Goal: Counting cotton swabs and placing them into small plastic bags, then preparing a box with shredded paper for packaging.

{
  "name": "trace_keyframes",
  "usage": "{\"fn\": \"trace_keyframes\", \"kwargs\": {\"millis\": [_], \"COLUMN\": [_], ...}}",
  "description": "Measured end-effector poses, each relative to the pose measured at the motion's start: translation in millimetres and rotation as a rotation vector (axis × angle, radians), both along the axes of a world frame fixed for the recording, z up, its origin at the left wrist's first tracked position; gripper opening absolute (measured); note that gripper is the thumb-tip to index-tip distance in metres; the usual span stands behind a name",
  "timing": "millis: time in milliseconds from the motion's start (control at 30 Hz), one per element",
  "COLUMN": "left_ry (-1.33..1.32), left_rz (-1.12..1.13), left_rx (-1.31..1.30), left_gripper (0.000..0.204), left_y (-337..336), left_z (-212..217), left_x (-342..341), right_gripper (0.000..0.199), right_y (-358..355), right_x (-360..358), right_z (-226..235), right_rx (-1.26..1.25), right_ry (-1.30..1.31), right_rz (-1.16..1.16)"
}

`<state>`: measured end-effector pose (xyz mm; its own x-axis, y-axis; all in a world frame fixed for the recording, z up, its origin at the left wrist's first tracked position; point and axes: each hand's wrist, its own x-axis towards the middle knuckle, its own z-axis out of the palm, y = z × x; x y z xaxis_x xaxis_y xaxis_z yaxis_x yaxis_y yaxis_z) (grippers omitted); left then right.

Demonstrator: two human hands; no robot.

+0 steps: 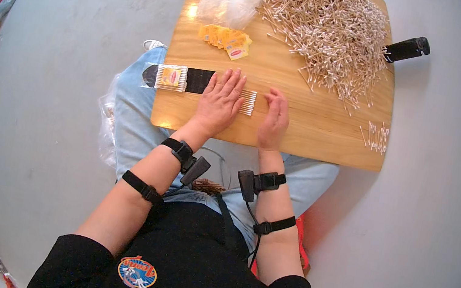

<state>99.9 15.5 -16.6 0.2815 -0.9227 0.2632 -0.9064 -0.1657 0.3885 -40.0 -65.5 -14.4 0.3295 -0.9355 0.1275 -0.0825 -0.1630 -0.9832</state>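
Note:
My left hand (220, 102) lies flat, fingers stretched, over the right part of a black strip (197, 81) on the wooden table. From under its right side stick out the ends of a neat row of cotton swabs (248, 103). Just right of these ends, my right hand (274, 118) rests on the table with its fingers together and loosely bent; nothing shows in it. On the strip's left end, at the table's edge, sits a clear packet of cotton swabs (163, 76) with a yellow card (172, 77) in it.
A large heap of cotton swabs (331, 29) covers the table's far right, beside a black cylinder-like object (407, 50). Clear plastic bags (230, 1) are stacked at the far left, with several yellow cards (224, 38) nearer. A few swabs (375, 137) lie near the right edge.

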Motion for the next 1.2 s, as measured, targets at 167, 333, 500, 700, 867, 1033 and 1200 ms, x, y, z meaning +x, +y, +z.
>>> {"fn": "trace_keyframes", "kwargs": {"millis": [167,333,500,700,867,1033,1200], "left_ry": [-0.091,-0.098,-0.116,-0.113,-0.109,-0.120,-0.098], "left_rz": [-0.005,-0.008,0.011,0.006,0.004,0.008,-0.004], "left_rx": [0.077,0.098,0.104,0.099,0.128,0.139,0.138], "left_gripper": [0.052,0.053,0.053,0.053,0.053,0.053,0.053], "left_y": [1,0,1,1,1,1,1], "left_z": [5,8,5,4,7,7,9], "left_x": [-1,-1,1,-2,-1,-1,-1], "right_gripper": [0.024,0.020,0.020,0.022,0.022,0.020,0.021], "right_y": [8,9,9,11,10,11,9], "right_x": [-13,-12,-11,-10,-11,-7,-7], "right_z": [11,9,13,12,12,10,10], "right_rx": [-0.268,-0.393,-0.441,-0.342,-0.417,-0.356,-0.422], "right_ry": [0.223,0.279,0.324,0.254,0.327,0.270,0.317], "right_rz": [0.080,0.085,0.148,0.037,0.077,0.015,0.027]}}
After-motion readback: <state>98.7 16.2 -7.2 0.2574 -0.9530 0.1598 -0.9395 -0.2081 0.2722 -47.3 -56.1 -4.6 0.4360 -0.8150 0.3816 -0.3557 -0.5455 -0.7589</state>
